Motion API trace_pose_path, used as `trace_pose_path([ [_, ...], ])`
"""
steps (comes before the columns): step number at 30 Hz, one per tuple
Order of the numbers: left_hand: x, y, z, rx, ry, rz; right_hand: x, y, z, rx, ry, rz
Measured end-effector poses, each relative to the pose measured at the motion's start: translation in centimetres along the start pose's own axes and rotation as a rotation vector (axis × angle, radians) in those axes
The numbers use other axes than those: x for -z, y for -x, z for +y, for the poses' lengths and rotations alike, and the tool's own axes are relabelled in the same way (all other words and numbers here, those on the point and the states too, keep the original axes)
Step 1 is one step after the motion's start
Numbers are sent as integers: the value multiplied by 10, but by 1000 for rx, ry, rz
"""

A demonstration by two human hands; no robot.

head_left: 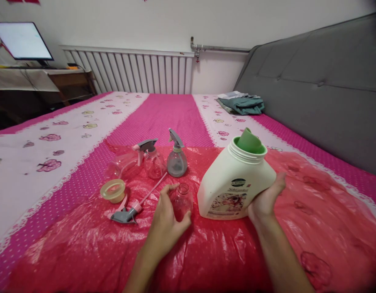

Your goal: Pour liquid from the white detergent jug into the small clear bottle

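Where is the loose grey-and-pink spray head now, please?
In the head view, the loose grey-and-pink spray head lies on red plastic sheeting, left of the left hand, below the round yellowish plastic piece.

The left hand (pixel 169 217) and its slim forearm (pixel 144 258) are bare. The right hand (pixel 266 200) and forearm (pixel 281 250) are bare too.

Left hand (pixel 169 213) covers part of the clear bottle (pixel 184 199); we lose some right hand (pixel 265 201) fingers behind the white jug (pixel 218 185). We can't read the small label print (pixel 237 190). Monitor (pixel 23 40) and headboard (pixel 322 65) get cropped.
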State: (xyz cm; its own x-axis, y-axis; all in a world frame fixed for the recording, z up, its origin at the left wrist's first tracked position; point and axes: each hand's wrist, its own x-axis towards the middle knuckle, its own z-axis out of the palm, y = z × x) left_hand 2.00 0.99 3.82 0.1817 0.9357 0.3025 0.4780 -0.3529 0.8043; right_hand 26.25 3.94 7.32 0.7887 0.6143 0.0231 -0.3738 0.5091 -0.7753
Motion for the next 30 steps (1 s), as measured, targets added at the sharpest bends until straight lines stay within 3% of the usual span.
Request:
trace_pose_path([
  [30,-1,1,-3,-17,-10,9,0,-1,1,-3,-10,22],
])
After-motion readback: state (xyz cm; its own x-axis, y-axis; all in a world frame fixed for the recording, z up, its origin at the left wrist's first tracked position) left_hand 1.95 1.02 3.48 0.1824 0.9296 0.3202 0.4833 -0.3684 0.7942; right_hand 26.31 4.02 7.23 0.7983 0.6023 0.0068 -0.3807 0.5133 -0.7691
